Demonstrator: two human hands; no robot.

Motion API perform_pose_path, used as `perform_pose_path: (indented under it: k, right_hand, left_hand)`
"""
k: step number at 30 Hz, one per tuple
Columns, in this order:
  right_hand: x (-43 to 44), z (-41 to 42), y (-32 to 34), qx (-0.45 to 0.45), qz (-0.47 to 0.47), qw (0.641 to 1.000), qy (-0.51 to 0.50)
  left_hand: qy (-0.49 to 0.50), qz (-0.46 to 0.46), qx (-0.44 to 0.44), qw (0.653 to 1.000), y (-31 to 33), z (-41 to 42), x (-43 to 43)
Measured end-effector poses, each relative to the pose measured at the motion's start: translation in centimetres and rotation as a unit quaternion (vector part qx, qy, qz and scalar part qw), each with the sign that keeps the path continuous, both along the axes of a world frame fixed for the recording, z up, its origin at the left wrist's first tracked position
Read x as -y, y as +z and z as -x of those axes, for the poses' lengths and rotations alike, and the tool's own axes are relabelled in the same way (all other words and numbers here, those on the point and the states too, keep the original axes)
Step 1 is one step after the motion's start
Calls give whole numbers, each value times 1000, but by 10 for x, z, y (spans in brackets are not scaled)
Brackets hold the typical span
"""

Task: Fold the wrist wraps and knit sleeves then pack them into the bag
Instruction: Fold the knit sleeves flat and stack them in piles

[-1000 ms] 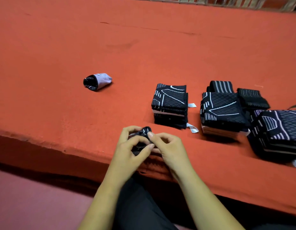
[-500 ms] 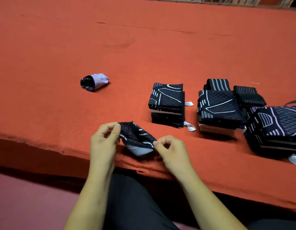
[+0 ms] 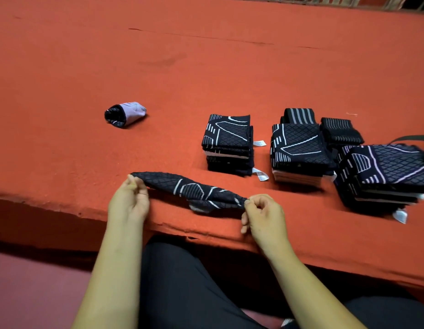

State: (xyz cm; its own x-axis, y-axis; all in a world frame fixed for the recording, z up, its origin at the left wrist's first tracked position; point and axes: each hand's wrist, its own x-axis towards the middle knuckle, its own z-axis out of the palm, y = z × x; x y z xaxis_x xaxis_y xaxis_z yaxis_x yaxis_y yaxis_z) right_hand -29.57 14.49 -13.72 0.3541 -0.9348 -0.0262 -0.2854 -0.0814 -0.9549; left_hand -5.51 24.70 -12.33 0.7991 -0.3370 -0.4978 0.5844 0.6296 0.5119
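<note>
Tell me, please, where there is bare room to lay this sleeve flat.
Bare red surface lies between the rolled sleeve and the left stack, and across the far side. The right is crowded: the middle stack and right stack sit close together.

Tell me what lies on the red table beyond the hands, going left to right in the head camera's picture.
Rolled-up sleeve → small folded stack → middle folded stack → big folded stack at the right edge. The striped wraps overlap the stacks, so I leave them out.
</note>
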Motion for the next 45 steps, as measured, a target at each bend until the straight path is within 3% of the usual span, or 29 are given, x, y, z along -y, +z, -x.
perform_pose_path:
  k: [4, 8, 11, 14, 16, 18, 21, 23, 27, 29, 32, 35, 37, 39, 41, 45]
  right_hand:
    - [11, 20, -5, 41, -35, 998, -40]
    - [14, 28, 3, 158, -119, 978, -71]
    - [21, 34, 8, 222, -116, 961, -115]
    - [26, 40, 12, 249, -103, 954, -135]
    - [28, 41, 10, 213, -80, 966, -121]
    - [26, 39, 8, 170, -54, 980, -90]
    - [26, 36, 7, 135, -47, 988, -53]
    - [28, 37, 0, 74, -31, 997, 7]
    - [31, 38, -22, -146, 64, 984, 80]
    - [31, 35, -17, -148, 95, 983, 50]
    - [33, 36, -1, 1, 87, 996, 9]
    - [32, 42, 18, 168, -12, 986, -7]
    - [31, 45, 26, 236, -81, 968, -4]
    - [31, 44, 23, 225, -102, 969, 1]
    - [31, 43, 14, 161, -79, 984, -4]
    - [37, 50, -6, 51, -17, 996, -74]
  left_hand:
    - [-28, -21, 2, 999, 2, 0, 9]
    - [-45, -81, 11, 996, -3, 14, 14]
    - [-6, -50, -1, 999, 1, 12, 13]
    - [-35, -95, 80, 992, 2, 15, 14]
    - [-119, -180, 227, 950, -8, 24, 19]
    - [-212, -246, 355, 877, -19, 35, 21]
    - [-263, -277, 443, 811, -22, 46, 18]
    - [-288, -262, 454, 801, -22, 47, 12]
    - [-329, -262, 464, 780, -27, 45, 2]
    - [-320, -262, 464, 784, -29, 45, 1]
    - [-273, -196, 420, 843, -24, 46, 0]
    - [-288, -82, 295, 907, -13, 51, 0]
    - [-318, -53, 255, 911, -8, 56, 0]
    - [-371, -47, 245, 895, -7, 64, 3]
    - [-419, -72, 259, 867, -9, 71, 7]
    - [-413, -183, 290, 843, -17, 71, 11]
